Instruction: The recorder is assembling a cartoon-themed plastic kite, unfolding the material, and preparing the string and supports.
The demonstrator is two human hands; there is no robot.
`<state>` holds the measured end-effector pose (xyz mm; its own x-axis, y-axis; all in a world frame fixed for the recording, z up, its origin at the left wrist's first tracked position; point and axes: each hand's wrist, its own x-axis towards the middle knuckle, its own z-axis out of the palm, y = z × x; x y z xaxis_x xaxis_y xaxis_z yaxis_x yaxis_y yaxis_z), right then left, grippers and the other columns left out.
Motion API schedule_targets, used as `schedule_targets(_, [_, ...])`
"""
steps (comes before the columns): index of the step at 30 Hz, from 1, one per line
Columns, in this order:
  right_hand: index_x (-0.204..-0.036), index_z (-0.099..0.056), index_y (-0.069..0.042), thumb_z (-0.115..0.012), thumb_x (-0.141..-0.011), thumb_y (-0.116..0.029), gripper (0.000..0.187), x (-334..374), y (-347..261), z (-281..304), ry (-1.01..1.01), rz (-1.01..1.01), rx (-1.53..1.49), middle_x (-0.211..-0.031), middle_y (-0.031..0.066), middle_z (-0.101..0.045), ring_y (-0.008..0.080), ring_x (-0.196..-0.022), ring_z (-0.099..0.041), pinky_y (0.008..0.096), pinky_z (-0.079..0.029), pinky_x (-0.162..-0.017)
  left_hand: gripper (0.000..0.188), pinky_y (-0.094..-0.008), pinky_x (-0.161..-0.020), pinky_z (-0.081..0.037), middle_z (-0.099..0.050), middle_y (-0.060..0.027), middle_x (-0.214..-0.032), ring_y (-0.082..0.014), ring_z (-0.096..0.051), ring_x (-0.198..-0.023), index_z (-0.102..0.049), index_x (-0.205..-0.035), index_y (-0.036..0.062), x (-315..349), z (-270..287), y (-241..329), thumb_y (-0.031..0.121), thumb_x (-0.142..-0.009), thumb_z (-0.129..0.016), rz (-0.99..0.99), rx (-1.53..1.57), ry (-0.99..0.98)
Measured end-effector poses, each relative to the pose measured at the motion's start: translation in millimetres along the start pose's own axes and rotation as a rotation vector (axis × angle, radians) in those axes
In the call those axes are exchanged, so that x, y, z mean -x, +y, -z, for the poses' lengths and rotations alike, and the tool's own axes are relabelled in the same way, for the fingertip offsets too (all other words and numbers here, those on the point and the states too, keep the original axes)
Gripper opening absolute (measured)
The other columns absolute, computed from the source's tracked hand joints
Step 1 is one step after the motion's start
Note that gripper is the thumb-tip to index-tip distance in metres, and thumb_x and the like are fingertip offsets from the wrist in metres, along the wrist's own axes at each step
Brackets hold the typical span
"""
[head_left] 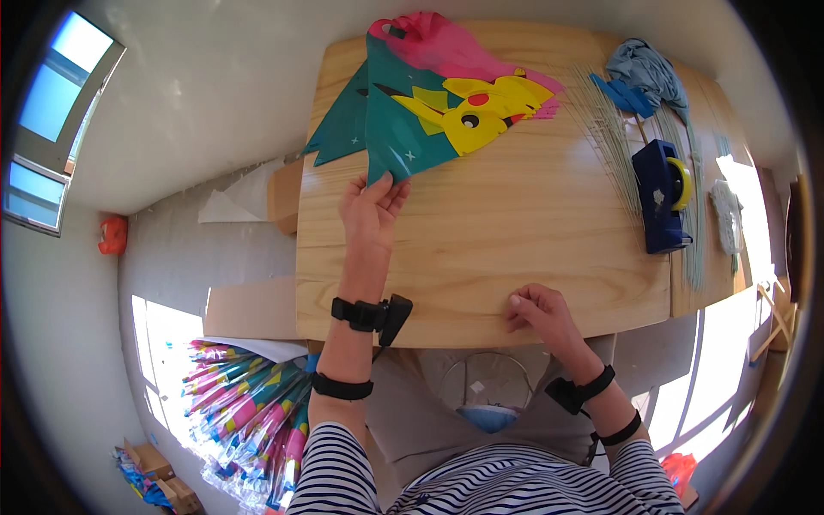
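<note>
A kite [386,133] in teal lies at the far left of the wooden table, with a yellow cartoon animal face on it. My left hand [374,202] pinches its near corner between thumb and fingers. Under and behind it, more teal and pink kite sheets [433,43] are spread, partly covered by the top one. My right hand [539,313] rests close to the table's front edge, its fingers curled in and nothing visible in them. Black straps with small devices sit on both my forearms.
Right of the kites are thin pale rods [614,142], a blue tape dispenser [657,197] with yellow tape, blue clips [622,94] and a grey cloth [648,73]. A clear plastic bundle [726,215] lies farther right. Packed kites [249,412] pile up at lower left beside cardboard [249,307].
</note>
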<state>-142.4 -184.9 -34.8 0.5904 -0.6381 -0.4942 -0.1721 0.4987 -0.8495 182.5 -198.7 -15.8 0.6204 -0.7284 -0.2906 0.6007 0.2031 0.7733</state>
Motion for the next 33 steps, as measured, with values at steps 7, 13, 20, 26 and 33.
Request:
schedule_targets(7, [-0.120, -0.060, 0.001, -0.065, -0.096, -0.024, 0.035, -36.1, -11.3, -30.8, 0.067, 0.004, -0.547, -0.099, 0.0090, -0.068, 0.0202, -0.087, -0.070, 0.0327, -0.056, -0.080, 0.032, -0.0404, -0.086, -0.058, -0.068, -0.0135, -0.105, -0.0290, -0.071, -0.094, -0.050, -0.113, 0.0047, 188.1, 17.1, -83.7, -0.001, -0.088, -0.068, 0.375, -0.008, -0.011])
schedule_targets(13, [-0.117, -0.064, 0.002, -0.060, -0.088, 0.004, 0.029, 27.7, 23.8, 1.3, -0.001, 0.073, -0.056, -0.100, 0.0081, -0.071, 0.0144, -0.086, -0.067, 0.0276, -0.054, -0.078, 0.054, -0.0432, -0.098, -0.051, -0.060, -0.0135, -0.124, -0.0272, -0.062, -0.113, -0.047, -0.129, 0.0066, 209.0, 48.7, -67.5, 0.035, -0.090, -0.072, 0.418, -0.059, -0.123])
schedule_targets(20, [-0.103, -0.066, 0.002, -0.059, -0.083, 0.010, 0.022, 109.3, 61.9, 80.7, 0.238, 0.163, 0.403, -0.086, 0.0022, -0.066, 0.0073, -0.078, -0.058, 0.0234, -0.047, -0.071, 0.061, -0.0433, -0.091, -0.052, -0.062, -0.0102, -0.120, -0.0256, -0.062, -0.109, -0.050, -0.134, 0.0069, 129.9, 66.3, -47.7, 0.043, -0.089, -0.072, 0.239, 0.116, 0.009])
schedule_targets(26, [-0.091, -0.062, 0.002, -0.061, -0.081, 0.010, 0.013, 117.4, 60.9, 92.2, 0.252, 0.194, 0.449, -0.077, -0.0010, -0.059, 0.0061, -0.072, -0.053, 0.0235, -0.044, -0.067, 0.038, -0.0330, -0.079, -0.055, -0.069, -0.0069, -0.109, -0.0193, -0.067, -0.094, -0.060, -0.123, 0.0057, 110.8, 107.8, -59.7, 0.004, -0.087, -0.071, 0.091, -0.120, 0.166])
schedule_targets(33, [-0.091, -0.061, 0.003, -0.064, -0.079, 0.005, 0.012, 89.3, 55.9, 79.0, 0.242, 0.238, 0.539, -0.072, 0.0051, -0.058, 0.0088, -0.069, -0.052, 0.0279, -0.043, -0.063, 0.037, -0.0259, -0.077, -0.055, -0.072, -0.0068, -0.101, -0.0159, -0.068, -0.090, -0.066, -0.113, 0.0024, 137.5, 68.5, -32.5, -0.008, -0.079, -0.074, -0.154, -0.147, 0.067])
